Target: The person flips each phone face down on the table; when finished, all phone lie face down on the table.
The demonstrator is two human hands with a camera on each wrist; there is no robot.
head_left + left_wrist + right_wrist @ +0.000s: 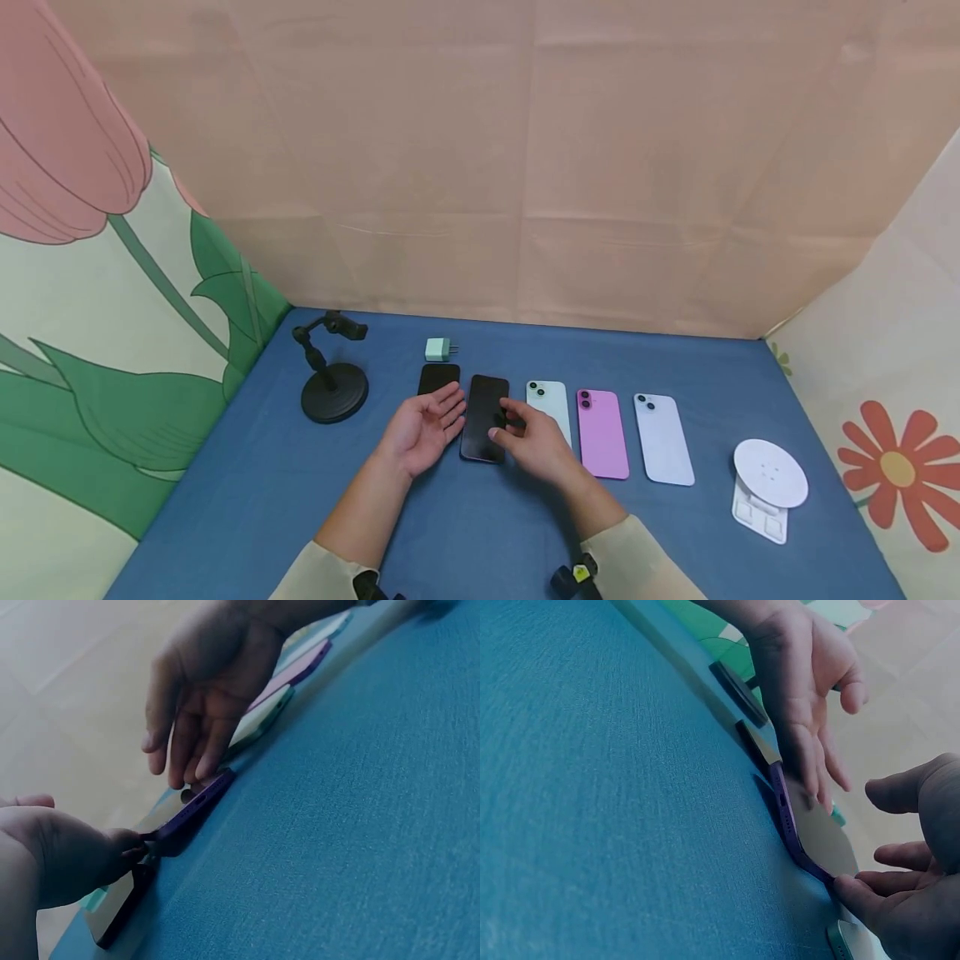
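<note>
A smartphone (480, 429) with a dark screen facing up and a purple edge (786, 814) is between the two hands, tilted slightly off the cloth with a shadow beneath. My left hand (425, 429) is palm up, its straight fingertips at the phone's left edge. At the opposite edge, fingertips of my right hand (536, 437) touch the phone, while the thumb stands apart above the screen. Another dark phone (437, 377) lies behind the left fingers, partly hidden. A mint phone (551, 402) lies just right of the right hand, partly covered by it.
A pink phone (603, 433) and a white phone (664, 439) lie back up to the right. Farther right is a white round-topped stand (771, 475). A black stand (335, 392) is at the left, and a mint charger plug (438, 349) lies at the back.
</note>
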